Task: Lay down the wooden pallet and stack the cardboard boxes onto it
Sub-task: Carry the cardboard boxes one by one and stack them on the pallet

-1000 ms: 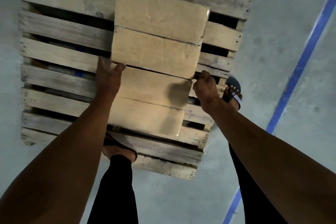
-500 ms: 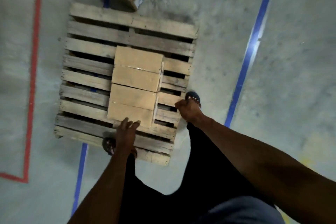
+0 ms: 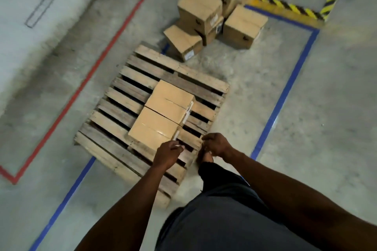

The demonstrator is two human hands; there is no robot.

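Observation:
The wooden pallet (image 3: 122, 96) lies flat on the concrete floor. Two cardboard boxes sit side by side on its slats, the near box (image 3: 152, 128) touching the far box (image 3: 171, 98). My left hand (image 3: 166, 154) hovers just in front of the near box, fingers loosely curled, holding nothing. My right hand (image 3: 216, 144) hangs over the pallet's right front corner, fingers curled, also with nothing in it. A pile of several more cardboard boxes (image 3: 216, 16) sits on the floor beyond the pallet.
Blue floor tape (image 3: 283, 96) runs along the right of the pallet and a red tape line (image 3: 98, 61) along the left. Yellow-black hazard striping (image 3: 285, 5) marks the back wall base. My legs and a foot (image 3: 205, 158) stand at the pallet's near right corner.
Both hands have come off the near box and pulled back. The view has risen and tilted up, so the pile of boxes beyond the pallet now shows.

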